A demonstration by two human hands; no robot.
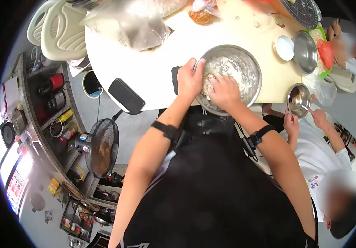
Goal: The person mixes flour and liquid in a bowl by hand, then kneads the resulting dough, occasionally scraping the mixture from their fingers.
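Note:
A large steel mixing bowl sits at the table's near edge, its inner wall smeared with flour. My left hand is closed on the bowl's left rim, thumb over the edge. Inside the bowl, my right hand presses into a pale, crumbly dough with its fingers bent. Part of the dough is hidden under that hand. A dark object lies just left of the bowl, partly covered by my left hand.
A black phone lies at the table's left edge. Plastic bags are at the back left. A white bowl and steel basin stand right. One co-worker stirs a small steel bowl; another sits farther back. A fan stands left.

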